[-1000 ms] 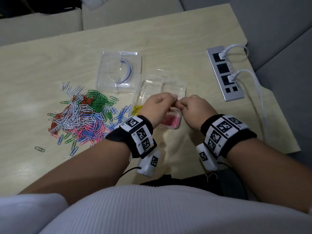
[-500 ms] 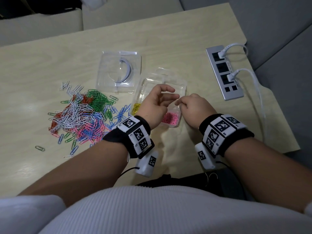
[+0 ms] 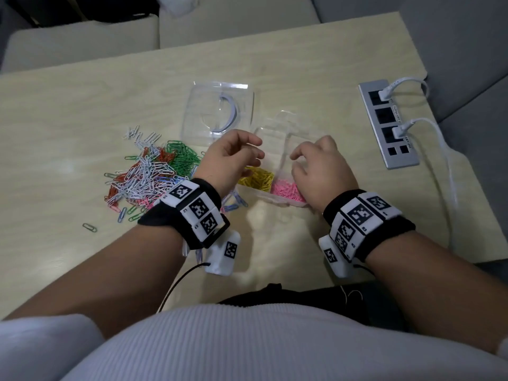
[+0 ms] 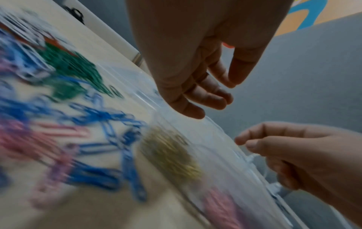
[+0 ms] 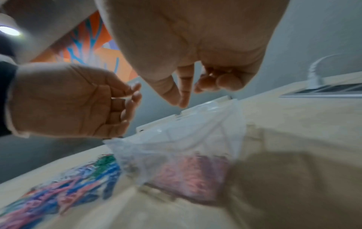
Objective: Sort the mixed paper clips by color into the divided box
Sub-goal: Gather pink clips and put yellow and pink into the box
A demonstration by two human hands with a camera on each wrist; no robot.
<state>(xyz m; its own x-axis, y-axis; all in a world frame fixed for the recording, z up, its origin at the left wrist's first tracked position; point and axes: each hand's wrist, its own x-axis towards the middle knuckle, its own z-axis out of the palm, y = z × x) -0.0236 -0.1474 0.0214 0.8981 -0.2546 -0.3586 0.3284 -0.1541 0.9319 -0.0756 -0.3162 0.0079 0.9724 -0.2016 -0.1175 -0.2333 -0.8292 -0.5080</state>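
Hands over clear divided box (image 3: 286, 138) mid-table | left hand (image 3: 233, 158) loosely curled, empty, above yellow clips (image 3: 257, 178) in near-left compartment | right hand (image 3: 320, 167) thumb and forefinger pinched, contents too small to tell, above pink clips (image 3: 286, 189) in near-right compartment | mixed clip pile (image 3: 154, 174) on table, left of box

Both forearms reach in from the bottom edge, each wrist wrapped in a black band with white coded tags. The left hand (image 3: 229, 158) hangs with fingers loosely bent and spread, thumb apart, holding nothing. At its 3 o'clock, near but not touching, the right hand (image 3: 320, 166) hovers palm down, thumb and forefinger tips together and the other fingers curled under.
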